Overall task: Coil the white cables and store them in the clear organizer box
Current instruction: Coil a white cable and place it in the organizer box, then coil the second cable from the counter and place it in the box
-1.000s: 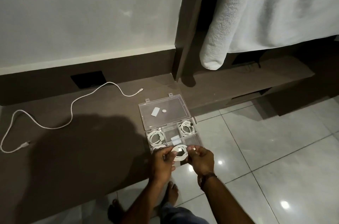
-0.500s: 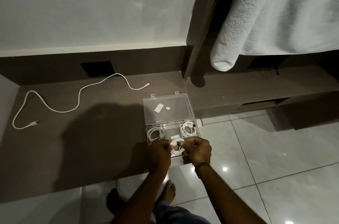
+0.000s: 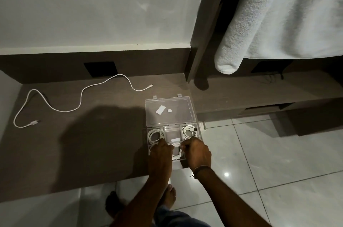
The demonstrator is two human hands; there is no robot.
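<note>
While both hands pinch the coiled white cable with clenched fingers, press it flat into the clear plastic organizer box, keeping loops tucked.

Open clear organizer box at centre frame holds coiled white cables; one uncoiled cable lies at left
</note>
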